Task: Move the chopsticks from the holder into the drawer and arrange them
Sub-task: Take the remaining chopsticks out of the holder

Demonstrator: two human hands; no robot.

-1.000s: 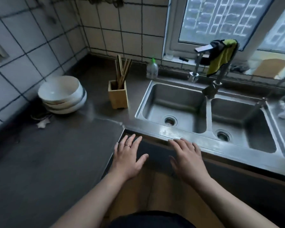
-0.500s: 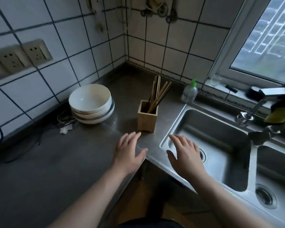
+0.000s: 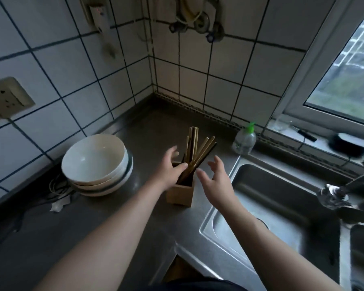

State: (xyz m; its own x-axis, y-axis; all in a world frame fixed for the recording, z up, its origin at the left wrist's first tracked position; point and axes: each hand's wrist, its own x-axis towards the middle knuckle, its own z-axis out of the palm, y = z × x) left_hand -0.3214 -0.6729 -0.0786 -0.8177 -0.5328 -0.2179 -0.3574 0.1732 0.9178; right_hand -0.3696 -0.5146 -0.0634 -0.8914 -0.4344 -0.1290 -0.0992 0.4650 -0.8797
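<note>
Left grip, right grip, loose-fingered, either side of chopsticks.

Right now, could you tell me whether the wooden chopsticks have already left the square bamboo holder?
No, the wooden chopsticks stand inside the square bamboo holder.
</note>
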